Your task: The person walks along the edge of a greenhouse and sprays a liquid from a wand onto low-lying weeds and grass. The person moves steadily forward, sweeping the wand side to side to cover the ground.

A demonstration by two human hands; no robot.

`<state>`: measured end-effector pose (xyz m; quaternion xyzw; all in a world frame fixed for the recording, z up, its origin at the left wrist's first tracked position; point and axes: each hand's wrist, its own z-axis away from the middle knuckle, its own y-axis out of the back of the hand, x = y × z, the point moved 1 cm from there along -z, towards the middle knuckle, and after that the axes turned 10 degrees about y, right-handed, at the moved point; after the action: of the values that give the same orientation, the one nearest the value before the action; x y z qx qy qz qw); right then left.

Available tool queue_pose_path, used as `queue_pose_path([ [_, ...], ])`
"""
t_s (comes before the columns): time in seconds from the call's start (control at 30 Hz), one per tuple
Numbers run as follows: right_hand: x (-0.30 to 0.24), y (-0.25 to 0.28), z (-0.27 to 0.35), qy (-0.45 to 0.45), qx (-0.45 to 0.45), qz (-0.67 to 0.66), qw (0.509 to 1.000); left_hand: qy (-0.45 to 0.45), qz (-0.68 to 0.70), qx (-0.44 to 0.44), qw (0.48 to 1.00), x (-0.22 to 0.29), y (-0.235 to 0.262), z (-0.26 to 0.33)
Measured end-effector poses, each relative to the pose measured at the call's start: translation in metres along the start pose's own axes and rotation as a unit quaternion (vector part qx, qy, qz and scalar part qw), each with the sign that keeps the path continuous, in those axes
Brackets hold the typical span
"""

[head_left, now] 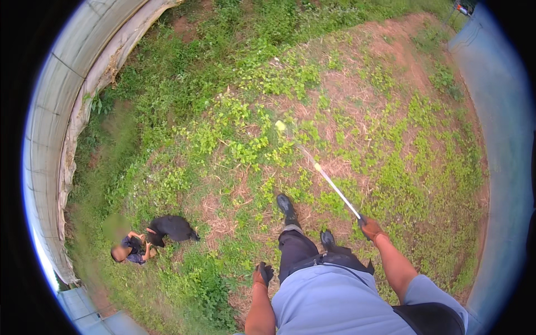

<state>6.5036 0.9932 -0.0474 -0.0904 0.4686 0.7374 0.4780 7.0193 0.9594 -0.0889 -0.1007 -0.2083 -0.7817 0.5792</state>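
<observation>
I see a weedy patch of ground point(268, 111) still thick with green, bare only in spots, so most cutting looks undone. A crouched person point(148, 240) works at left. My right hand point(371, 228) grips a long pole tool point(329, 181), tip blurred over weeds; my gloved left hand point(263, 273) is closed, empty.

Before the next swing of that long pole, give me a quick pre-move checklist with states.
1. Right hand gripping the long thin white pole: ok.
2. Pole's far end visible: cannot tell, blurred.
3. Left hand clear of pole: ok, at the side.
4. Crouching person in dark clothes out of pole's line: ok, far to the left.
5. Footing, black boots on weedy green ground: ok.
</observation>
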Motion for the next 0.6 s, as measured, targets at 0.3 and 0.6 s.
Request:
queue_pose_path([
  [0.3, -0.139, 0.011, -0.133, 0.061, 0.101, 0.055, 0.991, -0.030, 0.248, -0.027, 0.968, 0.267, 0.060, -0.069],
  [0.6, -0.245, 0.030, -0.216, 0.014, 0.046, -0.005, 0.999, 0.107, 0.298, -0.061, 0.947, 0.237, 0.073, -0.107],
])
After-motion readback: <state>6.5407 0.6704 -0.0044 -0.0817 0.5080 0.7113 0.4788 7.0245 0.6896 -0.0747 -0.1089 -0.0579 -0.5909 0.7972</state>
